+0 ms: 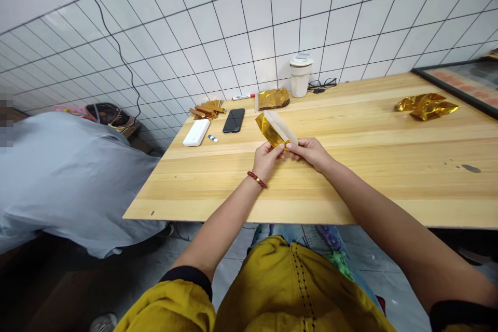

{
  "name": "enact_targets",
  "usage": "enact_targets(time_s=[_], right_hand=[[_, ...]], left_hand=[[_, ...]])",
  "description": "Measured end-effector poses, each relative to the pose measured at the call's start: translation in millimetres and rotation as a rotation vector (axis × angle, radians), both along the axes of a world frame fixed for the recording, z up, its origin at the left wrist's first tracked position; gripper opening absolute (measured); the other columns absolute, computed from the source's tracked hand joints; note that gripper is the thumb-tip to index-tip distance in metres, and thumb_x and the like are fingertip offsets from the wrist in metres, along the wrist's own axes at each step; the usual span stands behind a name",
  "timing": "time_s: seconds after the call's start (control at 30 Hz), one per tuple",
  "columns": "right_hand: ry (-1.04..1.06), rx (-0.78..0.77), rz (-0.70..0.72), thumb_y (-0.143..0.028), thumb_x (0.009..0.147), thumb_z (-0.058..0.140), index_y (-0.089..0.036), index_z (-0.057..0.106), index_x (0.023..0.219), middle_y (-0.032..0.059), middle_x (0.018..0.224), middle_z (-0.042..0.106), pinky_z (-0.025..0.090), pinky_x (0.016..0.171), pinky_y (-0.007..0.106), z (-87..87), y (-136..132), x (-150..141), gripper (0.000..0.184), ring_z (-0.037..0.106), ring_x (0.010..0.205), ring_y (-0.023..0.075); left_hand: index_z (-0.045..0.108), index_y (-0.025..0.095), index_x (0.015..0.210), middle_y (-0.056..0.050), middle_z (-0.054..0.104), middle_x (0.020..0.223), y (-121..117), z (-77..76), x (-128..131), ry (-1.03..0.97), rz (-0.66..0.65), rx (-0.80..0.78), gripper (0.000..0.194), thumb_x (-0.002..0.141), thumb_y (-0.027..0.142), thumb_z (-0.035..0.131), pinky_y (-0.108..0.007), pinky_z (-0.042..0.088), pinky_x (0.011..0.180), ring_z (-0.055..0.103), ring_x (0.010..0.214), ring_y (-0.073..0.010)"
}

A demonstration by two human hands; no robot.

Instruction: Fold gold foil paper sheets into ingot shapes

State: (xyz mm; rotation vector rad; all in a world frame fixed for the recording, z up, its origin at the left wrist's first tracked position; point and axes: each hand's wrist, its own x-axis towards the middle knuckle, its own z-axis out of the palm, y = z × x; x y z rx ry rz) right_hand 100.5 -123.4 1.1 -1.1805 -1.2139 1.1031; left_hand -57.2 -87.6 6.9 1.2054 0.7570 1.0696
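Both hands pinch a sheet of gold foil paper [271, 131] above the wooden table, its gold side to the left and a pale side showing on the right. My left hand [266, 158], with a red bead bracelet [257, 179] at the wrist, grips the sheet's lower edge between thumb and fingers. Close beside it, my right hand [309, 152] holds the lower right corner. The paper is partly folded, and its near edge is hidden by the fingers. Behind it lies a stack of gold paper [274, 99].
Along the table [202, 187] stand a white lidded cup [301, 77], glasses [322, 84], a phone [234, 120], a white power bank [196, 133], gold strips [210, 109] and a marker [243, 97]. Folded gold foil pieces [426, 106] lie at right. A person in grey [70, 176] is at left.
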Motion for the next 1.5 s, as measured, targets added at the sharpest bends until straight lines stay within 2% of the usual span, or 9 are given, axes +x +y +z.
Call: enact_targets(time_s=[0.2, 0.37, 0.5, 0.63, 0.87, 0.97, 1.2, 1.33, 1.5], right_hand=[[-0.040, -0.011, 0.014, -0.069, 0.057, 0.080, -0.016, 0.069, 0.060, 0.0025, 0.057, 0.064, 0.040, 0.050, 0.025, 2.2, -1.6, -1.4, 0.054, 0.053, 0.050, 0.0108], [-0.028, 0.026, -0.100, -0.067, 0.061, 0.079, -0.017, 0.067, 0.059, 0.0001, 0.052, 0.059, 0.035, 0.047, 0.024, 1.1, -0.5, 0.2, 0.051, 0.046, 0.047, 0.0090], [0.024, 0.073, -0.169, -0.064, 0.062, 0.080, -0.018, 0.066, 0.058, -0.0010, 0.051, 0.057, 0.033, 0.048, 0.024, -0.6, 2.1, 1.9, 0.048, 0.043, 0.048, 0.0086], [0.054, 0.110, -0.209, -0.062, 0.064, 0.080, -0.018, 0.066, 0.058, -0.0014, 0.052, 0.057, 0.034, 0.050, 0.025, 0.5, 2.2, 2.8, 0.047, 0.042, 0.049, 0.0088], [0.138, 0.058, -0.049, -0.055, 0.058, 0.086, -0.018, 0.067, 0.067, -0.0028, 0.058, 0.058, 0.034, 0.048, 0.023, 3.6, -0.8, 0.8, 0.043, 0.043, 0.050, 0.0079], [0.131, 0.057, -0.058, -0.054, 0.060, 0.084, -0.018, 0.066, 0.065, -0.0023, 0.057, 0.058, 0.033, 0.048, 0.023, 5.5, -1.5, -0.2, 0.041, 0.043, 0.049, 0.0077], [0.149, 0.045, -0.059, -0.051, 0.059, 0.085, -0.018, 0.066, 0.067, -0.0019, 0.058, 0.059, 0.034, 0.048, 0.023, 5.6, -2.3, 0.4, 0.039, 0.044, 0.050, 0.0080], [0.137, 0.036, 0.009, -0.050, 0.059, 0.086, -0.018, 0.069, 0.075, -0.0031, 0.059, 0.058, 0.035, 0.048, 0.023, 2.9, -2.6, 0.7, 0.040, 0.044, 0.051, 0.0086], [0.077, 0.029, 0.038, -0.052, 0.062, 0.084, -0.017, 0.068, 0.072, -0.0024, 0.057, 0.057, 0.035, 0.050, 0.024, 5.3, -4.9, -1.1, 0.040, 0.045, 0.051, 0.0093]], left_hand=[[0.070, 0.014, 0.074, -0.001, 0.065, 0.062, 1.7, -0.9, -0.4, 0.005, 0.028, 0.004, 0.045, 0.056, 0.052, 0.086, -0.024, 0.045, 0.055, 0.054, 0.053, -0.0088], [0.072, 0.013, 0.075, -0.002, 0.066, 0.063, 1.5, -2.7, 1.1, 0.025, -0.010, -0.010, 0.046, 0.053, 0.051, 0.087, -0.026, 0.045, 0.057, 0.055, 0.054, -0.0096], [0.070, 0.013, 0.067, -0.002, 0.065, 0.059, 0.8, -4.5, 2.2, 0.075, -0.009, 0.004, 0.042, 0.052, 0.048, 0.088, -0.026, 0.043, 0.057, 0.053, 0.053, -0.0098], [0.066, 0.014, 0.057, 0.000, 0.062, 0.054, 1.1, -5.2, 1.3, 0.103, 0.025, 0.052, 0.043, 0.055, 0.052, 0.086, -0.025, 0.041, 0.056, 0.051, 0.052, -0.0091], [0.066, 0.015, 0.056, -0.001, 0.062, 0.055, -0.9, -0.5, -1.5, 0.090, 0.054, 0.073, 0.042, 0.058, 0.052, 0.084, -0.025, 0.041, 0.058, 0.051, 0.054, -0.0091], [0.066, 0.014, 0.056, -0.001, 0.063, 0.055, -2.1, 1.4, -1.3, 0.087, 0.036, 0.075, 0.041, 0.059, 0.051, 0.085, -0.025, 0.041, 0.059, 0.051, 0.054, -0.0092], [0.066, 0.014, 0.060, 0.000, 0.062, 0.055, 0.9, -0.1, -0.1, 0.003, 0.095, -0.022, 0.043, 0.051, 0.049, 0.088, -0.025, 0.039, 0.056, 0.051, 0.052, -0.0090], [0.065, 0.014, 0.057, 0.000, 0.062, 0.054, 1.0, -1.2, 0.2, 0.023, 0.071, -0.015, 0.043, 0.051, 0.049, 0.089, -0.024, 0.039, 0.056, 0.051, 0.052, -0.0086], [0.065, 0.014, 0.055, 0.000, 0.062, 0.054, -1.3, 0.0, 0.1, 0.033, 0.027, -0.017, 0.043, 0.049, 0.048, 0.090, -0.024, 0.039, 0.056, 0.051, 0.052, -0.0083]])
